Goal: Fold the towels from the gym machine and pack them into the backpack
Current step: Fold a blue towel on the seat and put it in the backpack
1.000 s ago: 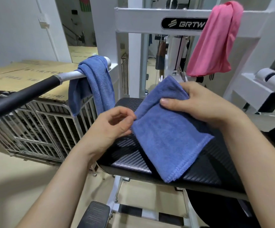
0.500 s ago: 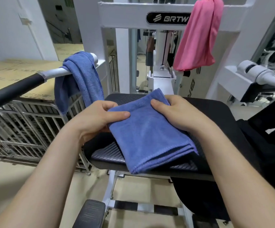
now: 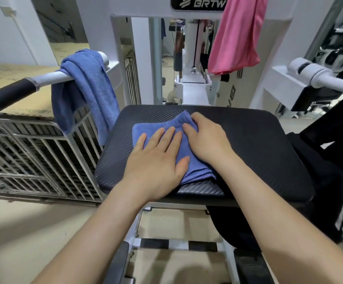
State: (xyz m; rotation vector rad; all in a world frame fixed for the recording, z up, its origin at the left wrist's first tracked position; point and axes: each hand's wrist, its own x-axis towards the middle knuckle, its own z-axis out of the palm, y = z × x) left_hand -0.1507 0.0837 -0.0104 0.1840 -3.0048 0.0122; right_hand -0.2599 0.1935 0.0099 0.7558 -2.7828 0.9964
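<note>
View from the person's head, looking down at a black padded seat (image 3: 248, 136) on a white gym machine (image 3: 301, 27).

A blue towel, folded into a small thick rectangle (image 3: 152, 128), lies flat on the left half of the seat, its layered edges facing the near side. Both bare hands rest on top of it, palms down.

The left hand (image 3: 158, 162) covers the near left part of the towel. Its fingers are straight and slightly spread, pointing away, and the thumb is held out to the right.

The right hand (image 3: 205, 140) presses on the far right part, just beside the left hand. Its fingers lie close together across the cloth, slightly bent and reaching the far edge. Neither hand grips anything.

To the left, a second blue towel (image 3: 88, 83) hangs unfolded over a white bar (image 3: 51, 77) of the machine. At the far right, a pink towel (image 3: 236, 37) hangs from the top frame.

A dark black fabric mass (image 3: 326, 181) sits by the seat's right edge, too dark to identify. A metal wire cage (image 3: 33, 156) stands on the left.
</note>
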